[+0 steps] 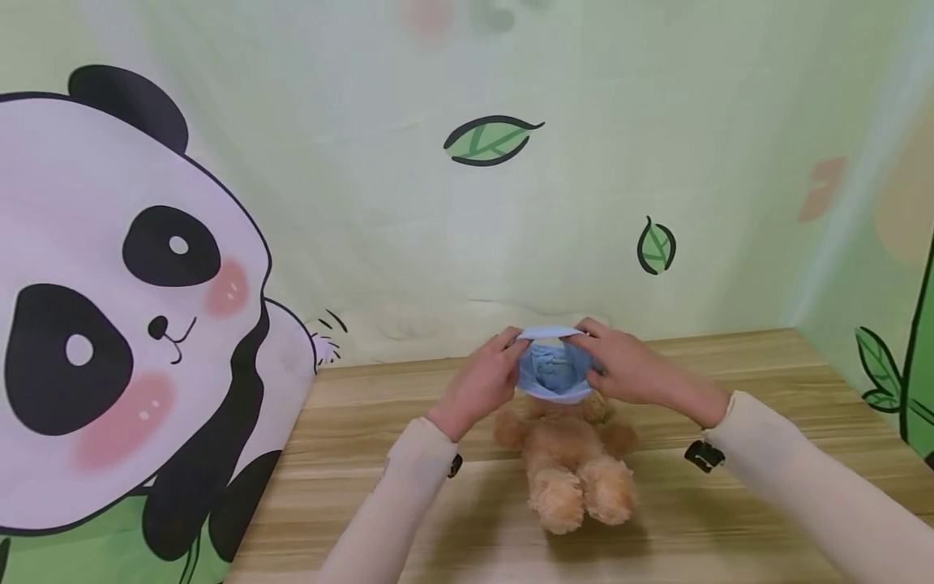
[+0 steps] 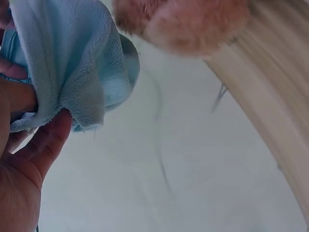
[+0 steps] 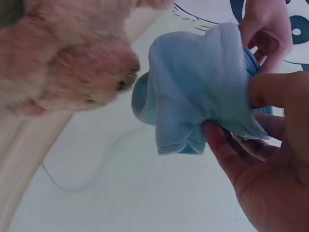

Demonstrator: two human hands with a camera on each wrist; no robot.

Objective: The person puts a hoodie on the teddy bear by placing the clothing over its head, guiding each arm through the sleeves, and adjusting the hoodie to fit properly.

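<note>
A small light-blue fleece garment [image 1: 558,393] is held up by both hands, its round opening spread toward the head camera. At its left side my left hand [image 1: 481,381] pinches the rim between thumb and fingers. My right hand [image 1: 627,367] grips the opposite side of the rim the same way. Below and behind the cloth, a tan plush bear [image 1: 565,446] lies with its legs toward me; the garment hides its head in the head view. In the right wrist view, the bear's furry head [image 3: 91,72] is apart from the fleece cloth [image 3: 193,87].
The bear rests on a wood-grain table [image 1: 365,454]. Behind it hangs a pale green backdrop [image 1: 365,203] with printed leaves, and a large printed panda [image 1: 109,284] fills the left side. Each wrist carries a dark strap buckle, such as the right one [image 1: 704,456].
</note>
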